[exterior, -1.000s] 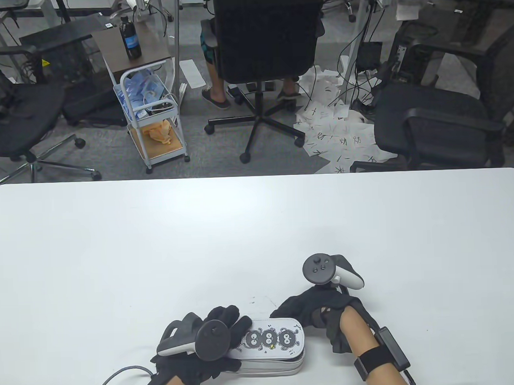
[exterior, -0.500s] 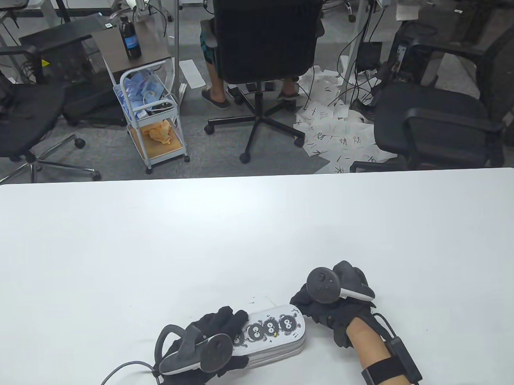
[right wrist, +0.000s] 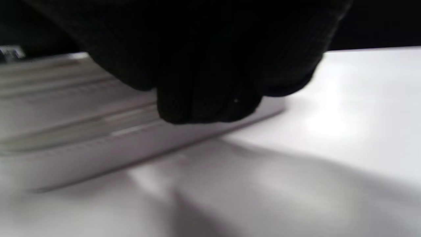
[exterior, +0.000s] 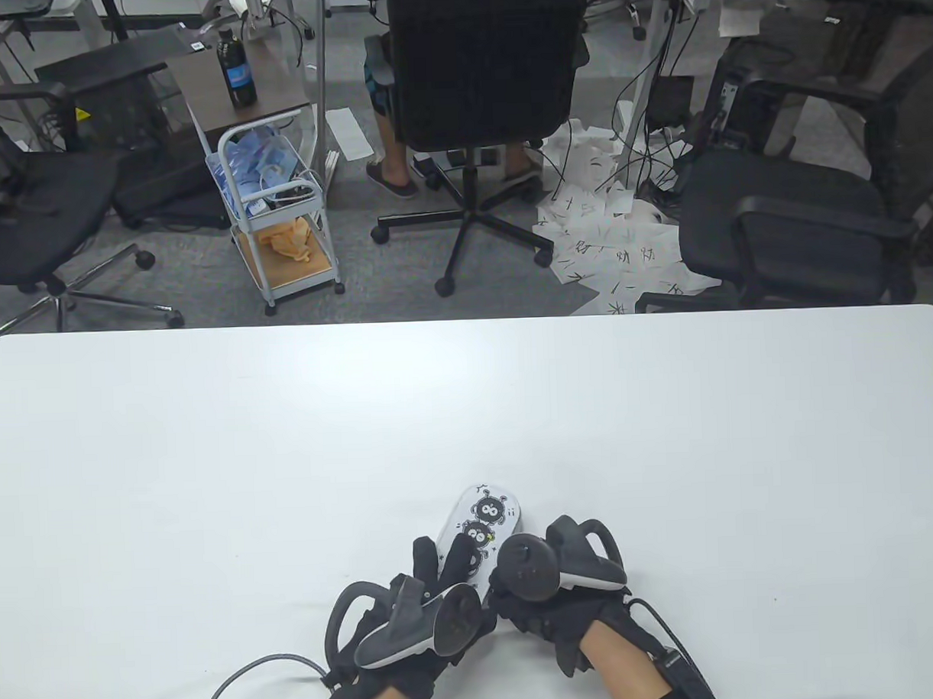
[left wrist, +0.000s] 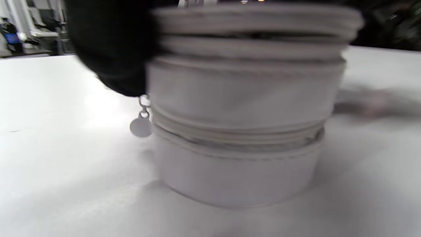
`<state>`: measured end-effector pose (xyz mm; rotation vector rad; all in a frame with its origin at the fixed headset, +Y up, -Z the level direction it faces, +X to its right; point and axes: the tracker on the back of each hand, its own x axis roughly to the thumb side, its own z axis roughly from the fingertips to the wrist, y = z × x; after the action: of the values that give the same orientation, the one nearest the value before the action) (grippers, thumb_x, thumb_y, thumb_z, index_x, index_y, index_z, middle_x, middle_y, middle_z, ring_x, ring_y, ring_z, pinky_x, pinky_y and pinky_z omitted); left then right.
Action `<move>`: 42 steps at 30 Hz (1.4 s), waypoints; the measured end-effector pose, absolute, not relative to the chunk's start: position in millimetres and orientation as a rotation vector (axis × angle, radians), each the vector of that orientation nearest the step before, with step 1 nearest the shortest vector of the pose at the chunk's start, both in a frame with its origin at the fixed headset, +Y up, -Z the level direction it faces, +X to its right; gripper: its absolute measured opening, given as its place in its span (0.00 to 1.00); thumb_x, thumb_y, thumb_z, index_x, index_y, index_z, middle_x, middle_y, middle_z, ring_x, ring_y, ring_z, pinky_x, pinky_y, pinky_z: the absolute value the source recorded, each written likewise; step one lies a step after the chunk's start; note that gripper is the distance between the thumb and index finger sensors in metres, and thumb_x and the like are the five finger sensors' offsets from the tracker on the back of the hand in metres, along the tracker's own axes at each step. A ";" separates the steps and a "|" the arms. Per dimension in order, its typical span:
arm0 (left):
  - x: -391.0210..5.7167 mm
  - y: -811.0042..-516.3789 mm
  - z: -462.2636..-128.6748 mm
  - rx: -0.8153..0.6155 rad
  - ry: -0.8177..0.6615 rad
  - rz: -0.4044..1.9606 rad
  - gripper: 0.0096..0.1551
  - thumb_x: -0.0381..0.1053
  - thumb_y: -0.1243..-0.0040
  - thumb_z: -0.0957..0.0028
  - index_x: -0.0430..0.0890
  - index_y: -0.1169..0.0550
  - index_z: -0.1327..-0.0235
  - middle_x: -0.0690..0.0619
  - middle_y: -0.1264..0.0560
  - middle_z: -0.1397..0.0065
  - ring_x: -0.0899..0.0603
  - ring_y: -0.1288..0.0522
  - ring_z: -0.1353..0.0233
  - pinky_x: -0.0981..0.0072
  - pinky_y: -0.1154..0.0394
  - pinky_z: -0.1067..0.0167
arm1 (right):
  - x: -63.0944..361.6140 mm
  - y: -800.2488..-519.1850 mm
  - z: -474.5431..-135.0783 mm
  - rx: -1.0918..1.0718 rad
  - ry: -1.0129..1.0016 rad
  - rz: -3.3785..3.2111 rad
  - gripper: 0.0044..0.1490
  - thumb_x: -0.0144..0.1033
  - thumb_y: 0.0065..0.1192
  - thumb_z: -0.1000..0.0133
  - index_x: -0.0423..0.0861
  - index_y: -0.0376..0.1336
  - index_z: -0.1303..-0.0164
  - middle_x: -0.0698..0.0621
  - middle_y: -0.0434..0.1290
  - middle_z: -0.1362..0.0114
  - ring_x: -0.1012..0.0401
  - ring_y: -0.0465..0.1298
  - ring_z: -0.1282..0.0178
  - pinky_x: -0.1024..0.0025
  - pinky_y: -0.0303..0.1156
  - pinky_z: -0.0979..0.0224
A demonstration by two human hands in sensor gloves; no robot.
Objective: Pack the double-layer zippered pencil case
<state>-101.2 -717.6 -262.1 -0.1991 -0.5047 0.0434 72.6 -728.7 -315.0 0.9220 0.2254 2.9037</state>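
Observation:
The white double-layer pencil case point(exterior: 489, 517) with black soot-sprite prints lies on the white table point(exterior: 286, 447), its long axis pointing away from me. My left hand point(exterior: 447, 560) holds its near end, fingers lying over the top. My right hand point(exterior: 514, 609) grips the near right side, its fingers mostly hidden under the tracker. In the left wrist view the case's end point(left wrist: 243, 108) shows two zippered layers, both zips closed, with a round zipper pull point(left wrist: 141, 126) hanging beside my gloved finger point(left wrist: 111, 49). In the right wrist view my curled fingers point(right wrist: 207, 98) press against the case's side point(right wrist: 65, 131).
The left glove's cable point(exterior: 248, 674) trails over the table near its front edge. Office chairs, a small cart and scattered papers stand on the floor beyond the table's far edge point(exterior: 465, 321).
The case has been turned from lying crosswise to pointing away from me. Both hands have moved together to its near end, the right hand coming in from the right.

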 end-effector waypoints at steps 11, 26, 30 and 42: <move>-86.6 -724.3 -298.9 -0.304 -0.764 -0.501 0.66 0.49 0.30 0.42 0.62 0.70 0.23 0.41 0.72 0.17 0.23 0.59 0.19 0.24 0.47 0.27 | 99.1 -746.9 -330.5 0.717 0.380 2.618 0.24 0.38 0.66 0.46 0.41 0.70 0.43 0.42 0.71 0.23 0.52 0.80 0.36 0.55 0.77 0.35; -86.6 -730.5 -349.2 -0.352 -0.667 -0.428 0.76 0.77 0.32 0.58 0.46 0.59 0.13 0.31 0.60 0.13 0.16 0.58 0.19 0.13 0.52 0.33 | 129.2 -719.6 -332.4 0.615 0.095 2.916 0.23 0.46 0.65 0.47 0.50 0.74 0.44 0.53 0.80 0.33 0.56 0.82 0.42 0.58 0.78 0.38; -97.7 -731.2 -360.4 -0.392 -0.532 -0.348 0.75 0.82 0.42 0.57 0.39 0.56 0.13 0.33 0.44 0.15 0.21 0.38 0.21 0.16 0.38 0.31 | 152.0 -723.3 -335.6 0.457 0.063 2.961 0.24 0.46 0.66 0.46 0.47 0.75 0.46 0.51 0.82 0.36 0.56 0.83 0.46 0.58 0.79 0.41; -93.4 -735.8 -361.4 -0.399 -0.428 -0.323 0.70 0.83 0.50 0.52 0.48 0.61 0.11 0.28 0.44 0.17 0.19 0.35 0.25 0.25 0.27 0.35 | 108.7 -726.9 -325.7 0.679 0.105 2.855 0.25 0.47 0.69 0.45 0.35 0.78 0.63 0.56 0.89 0.63 0.68 0.88 0.70 0.72 0.85 0.60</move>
<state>-93.4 -735.8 -361.4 -0.3994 -0.4280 -0.3227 108.7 -726.9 -325.7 0.6794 0.1051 2.8548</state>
